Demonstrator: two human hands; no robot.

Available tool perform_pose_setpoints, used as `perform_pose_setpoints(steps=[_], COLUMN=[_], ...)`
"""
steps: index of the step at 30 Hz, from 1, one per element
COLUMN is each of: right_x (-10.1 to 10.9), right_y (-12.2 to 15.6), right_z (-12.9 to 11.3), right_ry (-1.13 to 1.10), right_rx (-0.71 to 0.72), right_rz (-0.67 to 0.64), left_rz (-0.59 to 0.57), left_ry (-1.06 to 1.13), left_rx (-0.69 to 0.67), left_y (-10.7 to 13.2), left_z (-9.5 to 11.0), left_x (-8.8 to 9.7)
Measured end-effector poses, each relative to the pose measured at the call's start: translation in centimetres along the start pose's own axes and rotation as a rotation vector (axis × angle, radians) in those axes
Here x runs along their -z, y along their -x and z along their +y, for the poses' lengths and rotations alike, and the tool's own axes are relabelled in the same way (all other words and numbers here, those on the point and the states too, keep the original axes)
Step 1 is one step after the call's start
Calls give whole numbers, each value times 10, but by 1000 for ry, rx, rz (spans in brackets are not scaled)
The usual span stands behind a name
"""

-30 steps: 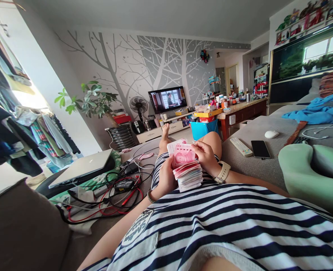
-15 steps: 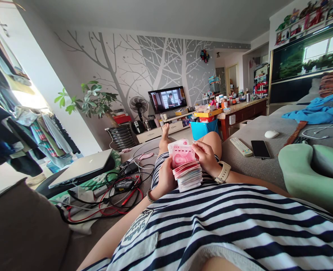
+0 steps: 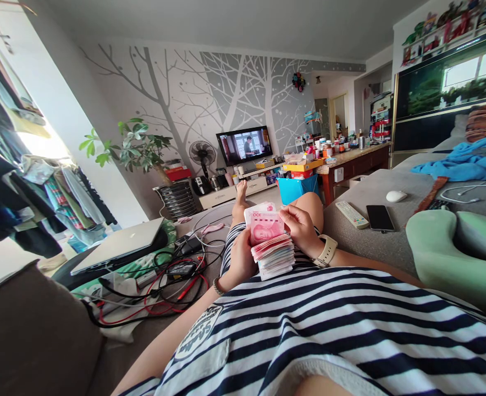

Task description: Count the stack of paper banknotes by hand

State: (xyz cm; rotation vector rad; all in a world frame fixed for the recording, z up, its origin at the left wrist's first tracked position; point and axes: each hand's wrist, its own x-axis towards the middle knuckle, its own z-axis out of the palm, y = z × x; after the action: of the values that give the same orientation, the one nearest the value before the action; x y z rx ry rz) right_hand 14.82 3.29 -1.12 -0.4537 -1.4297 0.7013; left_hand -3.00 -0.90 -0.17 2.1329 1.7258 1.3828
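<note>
A thick stack of banknotes [image 3: 272, 254] is held up over my lap, bent so that its lower edges fan toward me. The notes facing me at the top are pink and marked 100. My left hand [image 3: 243, 254] grips the stack from its left side, the fingers hidden behind it. At the upper right, my right hand [image 3: 299, 226] pinches the edge of the notes between thumb and finger. A pale wristwatch [image 3: 327, 250] sits on my right wrist.
To the left lie a closed laptop [image 3: 121, 246] and tangled cables [image 3: 181, 278]. On the sofa at right are a remote control [image 3: 352, 215], a phone [image 3: 380, 218], a white mouse [image 3: 396, 196] and a green neck pillow [image 3: 432, 242]. A television [image 3: 245, 146] stands ahead.
The notes and both hands have shifted very slightly to the left. My grip on the stack looks the same.
</note>
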Motion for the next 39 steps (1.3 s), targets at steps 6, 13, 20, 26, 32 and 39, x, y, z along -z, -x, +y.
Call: perform_pose_setpoints(steps=[6,13,20,26,32,39], right_x=[0,0,0,1,0,0], right_y=[0,0,0,0,1,2], right_z=[-2,-3,-2,0,0,-1], right_ry=[6,6,11,20,9,-60], right_rx=[12,17,28,33,38,55], right_rz=[-2,-1,-14,-26,-31,-38], left_rz=[35,12,10,25,15,5], left_ry=[25,39,-9,-31,-6,70], left_rx=[-10,-28,-76,-142,-121,-55], left_y=[-4,-6,-8,-11,-10,-7], left_z=[-8,-16,-27,-36,-34,-22], left_x=[-4,-6,-10,-13,-13,-9])
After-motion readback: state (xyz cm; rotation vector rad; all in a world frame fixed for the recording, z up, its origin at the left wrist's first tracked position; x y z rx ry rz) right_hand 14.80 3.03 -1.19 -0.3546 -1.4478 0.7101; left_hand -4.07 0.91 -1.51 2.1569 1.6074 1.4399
